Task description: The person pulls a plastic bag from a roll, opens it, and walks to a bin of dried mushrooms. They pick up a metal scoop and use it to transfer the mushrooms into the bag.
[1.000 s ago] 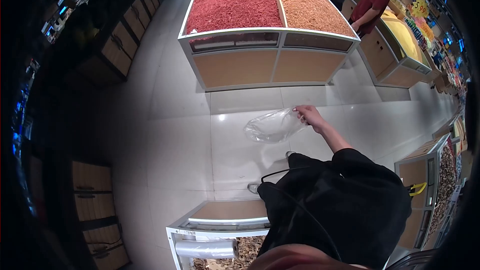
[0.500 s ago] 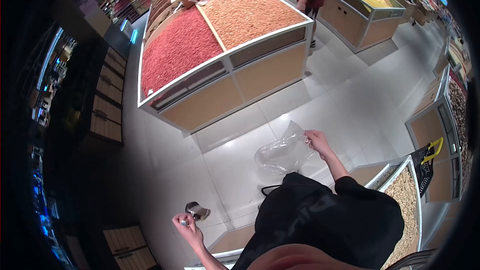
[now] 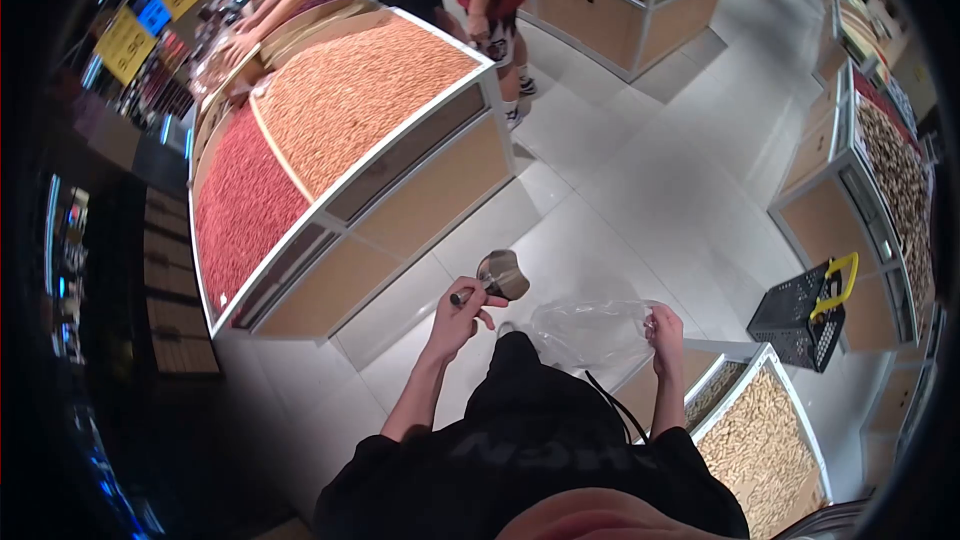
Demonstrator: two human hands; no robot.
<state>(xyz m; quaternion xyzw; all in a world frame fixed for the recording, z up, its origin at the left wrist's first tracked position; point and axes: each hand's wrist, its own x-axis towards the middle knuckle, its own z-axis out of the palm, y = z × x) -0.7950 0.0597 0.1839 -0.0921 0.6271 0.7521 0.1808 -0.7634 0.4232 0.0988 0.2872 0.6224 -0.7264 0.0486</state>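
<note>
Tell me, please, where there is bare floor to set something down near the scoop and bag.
The white floor lies bare between the red-and-orange bin island and the black basket. It is crowded by the left hand with the metal scoop, the right hand with the plastic bag, and the nut bins below.

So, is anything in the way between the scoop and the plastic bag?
Nothing visible. The left hand holds the metal scoop just up and left of the clear plastic bag, which the right hand grips by its edge. Only bare floor shows between them.
</note>
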